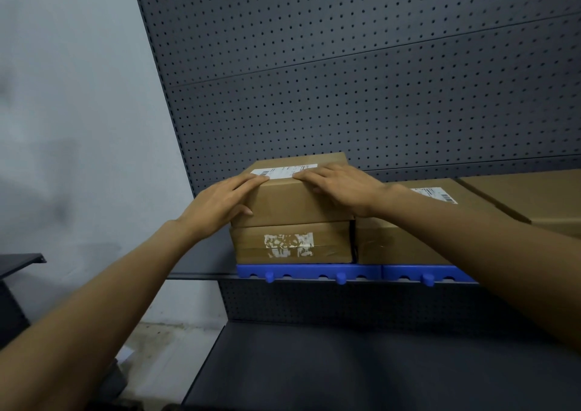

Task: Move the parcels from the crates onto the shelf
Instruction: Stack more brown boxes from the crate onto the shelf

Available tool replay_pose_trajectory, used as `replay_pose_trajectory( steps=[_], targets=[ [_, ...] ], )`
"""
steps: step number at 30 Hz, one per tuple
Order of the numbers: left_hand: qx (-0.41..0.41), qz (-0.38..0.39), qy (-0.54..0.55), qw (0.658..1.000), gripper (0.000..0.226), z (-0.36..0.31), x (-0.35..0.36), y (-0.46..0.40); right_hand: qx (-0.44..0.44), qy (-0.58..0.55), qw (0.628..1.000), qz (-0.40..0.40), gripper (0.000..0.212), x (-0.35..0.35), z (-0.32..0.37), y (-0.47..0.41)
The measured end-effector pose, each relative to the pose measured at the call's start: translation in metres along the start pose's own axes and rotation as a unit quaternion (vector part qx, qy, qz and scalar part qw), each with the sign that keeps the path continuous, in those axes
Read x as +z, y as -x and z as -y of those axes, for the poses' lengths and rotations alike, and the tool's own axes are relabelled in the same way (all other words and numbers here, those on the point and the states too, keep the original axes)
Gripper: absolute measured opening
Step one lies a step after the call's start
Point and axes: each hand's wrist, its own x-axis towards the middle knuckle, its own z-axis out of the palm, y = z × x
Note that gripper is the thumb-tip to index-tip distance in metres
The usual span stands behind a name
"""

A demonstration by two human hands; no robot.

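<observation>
A brown cardboard parcel (292, 200) with a white label on its top sits on a second, flatter parcel (251, 247) at the left end of the shelf (201, 276). My left hand (217, 201) lies over the upper parcel's front left corner, fingers straight on the top and thumb against the front face. My right hand (339, 187) rests flat on the parcel's top right part, fingers stretched toward the label. No crate is in view.
Two more parcels stand to the right, one with a label (405, 240) and one at the frame edge (534, 200). A blue strip (361, 273) runs along the shelf front. Grey pegboard (345, 80) backs the unit. A lower dark shelf (345, 366) lies below, a dark ledge (19, 263) at left.
</observation>
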Motion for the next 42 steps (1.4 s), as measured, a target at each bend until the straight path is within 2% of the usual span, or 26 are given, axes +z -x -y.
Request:
replay_pose_trajectory(
  steps=[10, 15, 18, 22, 26, 30, 34, 42],
  targets=[
    [-0.009, -0.003, 0.005, 1.000, 0.065, -0.001, 0.002, 0.003, 0.011, 0.011, 1.000, 0.006, 0.077, -0.006, 0.008, 0.005],
    [-0.014, -0.006, -0.025, 1.000, 0.072, -0.007, 0.004, 0.006, 0.022, 0.016, 1.000, 0.012, 0.078, -0.014, 0.016, 0.008],
    [-0.041, 0.006, -0.030, 0.999, 0.081, -0.013, 0.006, 0.015, 0.018, 0.004, 1.000, -0.020, 0.073, -0.015, 0.028, 0.010],
    [-0.048, 0.004, -0.033, 0.998, 0.083, -0.024, 0.005, 0.040, -0.021, -0.036, 0.995, -0.089, 0.054, -0.006, 0.055, 0.017],
    [-0.054, 0.038, -0.016, 0.998, 0.079, -0.036, 0.010, 0.079, -0.074, -0.093, 0.988, -0.098, 0.045, 0.012, 0.095, 0.020],
    [-0.088, 0.078, 0.005, 0.993, 0.070, -0.052, 0.017, 0.134, -0.064, -0.171, 0.982, -0.055, 0.048, 0.039, 0.142, 0.028],
    [-0.109, 0.099, 0.016, 0.989, 0.065, -0.072, 0.031, 0.201, -0.036, -0.221, 0.974, 0.035, 0.055, 0.069, 0.193, 0.043],
    [-0.217, 0.196, 0.054, 0.955, 0.065, -0.112, 0.062, 0.342, -0.047, -0.311, 0.931, 0.186, 0.058, 0.128, 0.294, 0.089]
  ],
)
